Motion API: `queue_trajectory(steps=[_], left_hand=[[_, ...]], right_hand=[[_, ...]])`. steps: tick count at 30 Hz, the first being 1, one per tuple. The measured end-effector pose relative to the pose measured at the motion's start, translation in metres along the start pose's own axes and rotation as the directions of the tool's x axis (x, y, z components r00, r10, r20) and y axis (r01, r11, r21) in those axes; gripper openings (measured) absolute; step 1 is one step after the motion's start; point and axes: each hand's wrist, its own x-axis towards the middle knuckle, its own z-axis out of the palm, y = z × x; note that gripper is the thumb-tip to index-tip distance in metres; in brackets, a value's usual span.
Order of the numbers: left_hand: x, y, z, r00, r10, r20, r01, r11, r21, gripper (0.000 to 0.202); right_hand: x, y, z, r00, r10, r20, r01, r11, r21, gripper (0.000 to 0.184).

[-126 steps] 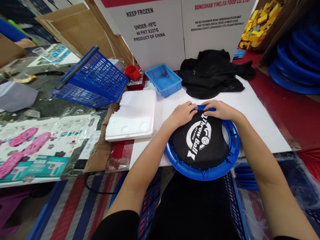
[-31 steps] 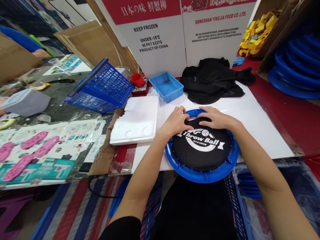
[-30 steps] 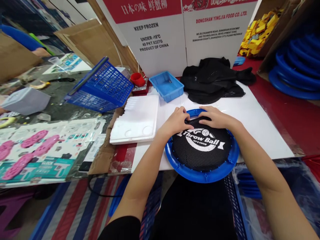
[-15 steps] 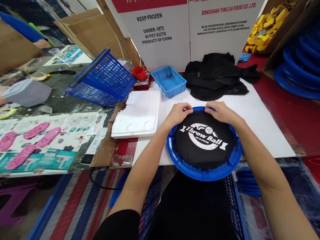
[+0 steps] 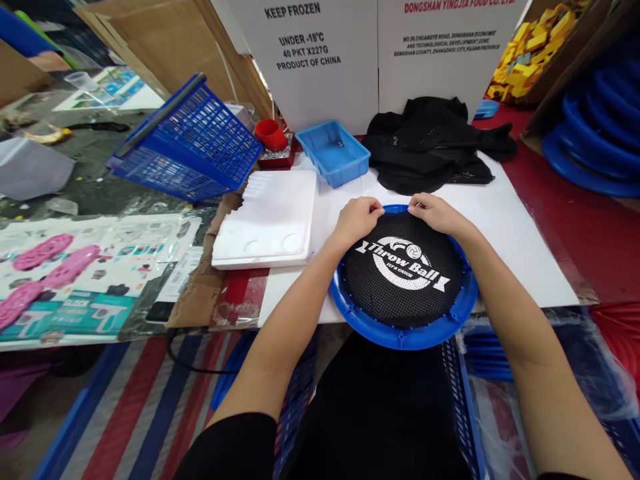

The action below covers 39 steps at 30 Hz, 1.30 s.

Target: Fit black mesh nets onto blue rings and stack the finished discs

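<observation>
A round blue plastic ring (image 5: 404, 339) lies at the table's near edge, overhanging it a little. Black mesh (image 5: 383, 303) printed "Throw Ball" is stretched across it, its border caught along small pegs on the ring. My left hand (image 5: 359, 219) is closed in a pinch at the far left of the rim, where mesh and ring meet. Just right of it, my right hand (image 5: 434, 212) pinches the same far edge with thumb and fingers. The fingertips partly hide the mesh border there.
A blue tray (image 5: 345, 175) and a pile of black mesh pieces (image 5: 427, 150) lie beyond the ring. Left are a white foam slab (image 5: 270, 227), a tilted blue basket (image 5: 185, 153) and a red cup (image 5: 271, 135). Blue rings (image 5: 590, 147) are stacked in a carton at right.
Both hands have stayed at the far rim, with the fingers shifting slightly along it. The camera view has tilted down and moved a little, so the surroundings appear shifted.
</observation>
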Motion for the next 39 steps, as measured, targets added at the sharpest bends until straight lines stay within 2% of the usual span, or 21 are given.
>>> queue_trajectory(steps=[9, 15, 19, 21, 23, 28, 35, 39], left_hand=[[0.007, -0.008, -0.006, 0.996, 0.035, 0.078, -0.033, 0.999, -0.022, 0.013], [0.005, -0.008, -0.008, 0.995, 0.060, 0.085, -0.059, 0.998, -0.018, 0.013], [0.000, 0.000, -0.005, 0.980, 0.194, 0.053, -0.195, 0.981, 0.011, 0.024], [-0.003, 0.005, -0.002, 0.961, 0.266, 0.077, -0.269, 0.962, 0.034, 0.032], [-0.003, 0.010, 0.002, 0.948, 0.292, 0.127, -0.302, 0.952, 0.060, 0.035], [0.001, 0.016, 0.005, 0.960, 0.229, 0.160, -0.239, 0.970, 0.050, 0.022], [0.008, 0.011, 0.013, 0.986, 0.150, 0.075, -0.143, 0.986, -0.086, 0.017], [0.007, 0.017, 0.018, 0.995, 0.088, 0.038, -0.088, 0.996, -0.002, 0.017]], right_hand=[[-0.001, -0.012, 0.002, 0.999, 0.023, -0.039, -0.027, 0.994, -0.110, 0.010], [-0.004, -0.012, -0.006, 1.000, 0.022, -0.007, -0.022, 0.998, -0.054, 0.015], [-0.003, -0.013, -0.016, 0.992, -0.078, 0.096, 0.080, 0.997, -0.015, 0.028], [0.001, -0.016, -0.017, 0.970, -0.165, 0.177, 0.173, 0.984, -0.032, 0.030], [0.006, -0.018, -0.012, 0.958, -0.212, 0.196, 0.226, 0.973, -0.054, 0.027], [0.010, -0.019, 0.005, 0.980, -0.177, 0.092, 0.185, 0.979, -0.089, 0.012], [0.007, -0.021, 0.009, 0.995, -0.100, -0.009, 0.100, 0.995, 0.013, 0.010], [0.011, -0.025, 0.014, 0.999, -0.021, -0.029, 0.019, 0.998, -0.065, 0.009]])
